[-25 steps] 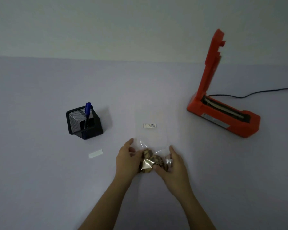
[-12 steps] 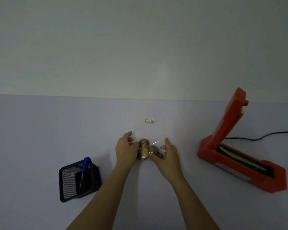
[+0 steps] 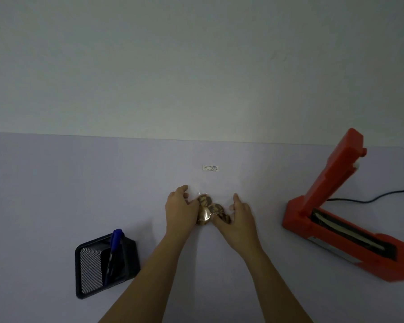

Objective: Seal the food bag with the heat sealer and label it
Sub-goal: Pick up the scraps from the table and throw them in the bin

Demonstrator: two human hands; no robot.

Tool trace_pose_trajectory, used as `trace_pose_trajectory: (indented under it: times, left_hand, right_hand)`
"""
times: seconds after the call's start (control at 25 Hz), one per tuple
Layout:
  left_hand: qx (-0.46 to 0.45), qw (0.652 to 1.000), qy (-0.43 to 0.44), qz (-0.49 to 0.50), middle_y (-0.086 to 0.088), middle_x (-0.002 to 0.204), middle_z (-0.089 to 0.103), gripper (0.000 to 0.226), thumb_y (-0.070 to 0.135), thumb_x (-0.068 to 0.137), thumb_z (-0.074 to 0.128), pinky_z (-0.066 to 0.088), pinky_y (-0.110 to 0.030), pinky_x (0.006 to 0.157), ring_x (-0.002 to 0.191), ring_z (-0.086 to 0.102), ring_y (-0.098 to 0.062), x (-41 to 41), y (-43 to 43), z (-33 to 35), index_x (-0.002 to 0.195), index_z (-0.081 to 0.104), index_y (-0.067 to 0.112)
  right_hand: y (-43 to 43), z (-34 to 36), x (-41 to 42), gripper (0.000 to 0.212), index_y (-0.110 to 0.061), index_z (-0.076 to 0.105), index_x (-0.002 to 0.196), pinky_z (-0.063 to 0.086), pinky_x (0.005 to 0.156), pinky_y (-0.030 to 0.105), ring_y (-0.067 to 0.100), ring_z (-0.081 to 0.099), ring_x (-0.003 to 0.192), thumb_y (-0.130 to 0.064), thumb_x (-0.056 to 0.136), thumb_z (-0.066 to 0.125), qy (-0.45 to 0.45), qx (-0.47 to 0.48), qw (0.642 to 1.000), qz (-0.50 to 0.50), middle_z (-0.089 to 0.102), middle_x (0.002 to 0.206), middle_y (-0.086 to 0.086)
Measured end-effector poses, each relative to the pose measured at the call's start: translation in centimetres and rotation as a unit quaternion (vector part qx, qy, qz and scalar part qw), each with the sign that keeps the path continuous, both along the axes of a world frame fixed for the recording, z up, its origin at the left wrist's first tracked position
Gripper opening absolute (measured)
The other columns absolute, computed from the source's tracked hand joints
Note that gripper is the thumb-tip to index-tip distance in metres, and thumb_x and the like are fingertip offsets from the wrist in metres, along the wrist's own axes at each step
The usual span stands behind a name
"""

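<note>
A clear food bag (image 3: 210, 209) with brown round snacks lies on the pale table, in the middle of the view. My left hand (image 3: 181, 209) grips its left side and my right hand (image 3: 239, 216) presses on its right side. A small white label (image 3: 210, 168) with writing sits on the bag's clear upper part, beyond the hands. The orange heat sealer (image 3: 336, 215) stands to the right with its lid raised and its sealing strip showing. A blue pen (image 3: 113, 250) stands in a black mesh holder (image 3: 103, 264) at the lower left.
A black power cord (image 3: 369, 198) runs from the sealer off the right edge. The table's far edge (image 3: 149, 137) meets a plain wall behind.
The view has tilted upward, so everything sits lower in frame. My hands stay on the bag and have shifted the snacks slightly. The loose white strip near the holder is out of sight.
</note>
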State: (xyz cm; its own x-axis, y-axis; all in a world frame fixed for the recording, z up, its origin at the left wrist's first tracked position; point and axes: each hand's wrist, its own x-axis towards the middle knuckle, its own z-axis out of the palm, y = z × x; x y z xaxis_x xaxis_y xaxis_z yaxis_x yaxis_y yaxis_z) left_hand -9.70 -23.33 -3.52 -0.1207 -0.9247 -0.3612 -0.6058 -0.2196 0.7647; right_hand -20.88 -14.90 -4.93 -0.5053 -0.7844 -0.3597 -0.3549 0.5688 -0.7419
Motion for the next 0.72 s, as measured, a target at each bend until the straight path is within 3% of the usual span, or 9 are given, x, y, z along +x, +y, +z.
trace_pose_trajectory:
  times: [0.08,0.16,0.24,0.32,0.36,0.44,0.52,0.72]
  left_hand:
    - [-0.032,0.996,-0.061,-0.058,-0.018,0.132,0.047,0.058,0.016,0.088,0.056,0.038,-0.038,0.1,0.116,0.048,-0.032,0.3,0.8,1.3,0.141,0.035,0.006]
    - [-0.108,0.988,-0.075,-0.077,-0.018,0.135,0.044,0.059,0.017,0.089,0.054,0.035,-0.037,0.1,0.123,0.042,-0.034,0.9,2.1,3.6,0.142,0.032,0.005]
    - [-0.2,0.974,-0.084,-0.061,-0.017,0.133,0.046,0.052,0.016,0.09,0.053,0.037,-0.035,0.095,0.12,0.043,-0.032,2.3,3.4,6.2,0.139,0.039,0.005]
    - [-0.243,0.953,-0.177,-0.041,-0.016,0.139,0.041,0.049,0.023,0.09,0.053,0.036,-0.041,0.096,0.124,0.037,-0.033,5.0,4.9,7.8,0.136,0.043,0.011]
    - [-0.217,0.947,-0.236,-0.032,-0.015,0.146,0.032,0.052,0.029,0.089,0.052,0.033,-0.047,0.099,0.13,0.03,-0.035,6.7,5.7,8.1,0.138,0.04,0.015]
    - [-0.098,0.948,-0.303,0.004,-0.014,0.155,0.007,0.068,0.042,0.086,0.055,0.025,-0.06,0.104,0.137,0.013,-0.041,10.1,6.8,8.1,0.144,0.023,0.026]
    - [0.006,0.956,-0.289,0.042,-0.014,0.155,-0.005,0.083,0.051,0.081,0.059,0.026,-0.065,0.101,0.137,0.009,-0.046,12.6,7.3,7.5,0.145,0.009,0.033]
    - [-0.012,0.98,-0.186,0.074,-0.02,0.139,0.023,0.079,0.039,0.078,0.063,0.041,-0.05,0.097,0.117,0.04,-0.047,13.2,7.3,6.4,0.144,0.021,0.029]
  right_hand:
    - [0.4,0.6,0.1,0.089,-0.015,0.021,0.144,0.038,0.1,0.042,0.028,0.038,0.126,-0.05,0.075,0.067,0.101,0.047,0.993,0.028,0.039,0.137,0.009]
    - [1.3,1.4,0.7,0.076,-0.016,0.033,0.139,0.036,0.098,0.044,0.03,0.039,0.123,-0.047,0.077,0.064,0.169,0.041,0.985,0.01,0.042,0.135,0.008]
    - [2.6,1.7,2.7,0.042,-0.016,0.054,0.118,0.042,0.09,0.042,0.028,0.05,0.108,-0.034,0.08,0.061,0.189,-0.085,0.978,-0.021,0.056,0.116,0.007]
    - [4.6,1.0,5.8,0.014,-0.017,0.06,0.094,0.048,0.078,0.039,0.022,0.056,0.089,-0.022,0.081,0.056,0.192,-0.199,0.96,0.036,0.062,0.093,0.003]
    - [5.6,0.3,7.4,0.013,-0.016,0.061,0.092,0.05,0.077,0.038,0.02,0.057,0.087,-0.018,0.081,0.055,0.186,-0.215,0.954,0.089,0.064,0.091,0.002]
    - [7.0,-1.3,9.5,0.025,-0.014,0.063,0.106,0.051,0.089,0.037,0.019,0.059,0.102,-0.018,0.083,0.053,0.203,-0.198,0.943,0.175,0.067,0.106,0.003]
    - [7.6,-2.8,10.3,0.04,-0.01,0.058,0.121,0.047,0.098,0.037,0.021,0.054,0.119,-0.028,0.088,0.046,0.261,-0.156,0.929,0.21,0.061,0.125,0.007]
    - [8.0,-3.4,10.8,0.059,-0.009,0.035,0.14,0.032,0.11,0.045,0.021,0.032,0.138,-0.043,0.092,0.033,0.314,-0.04,0.92,0.234,0.037,0.148,0.007]
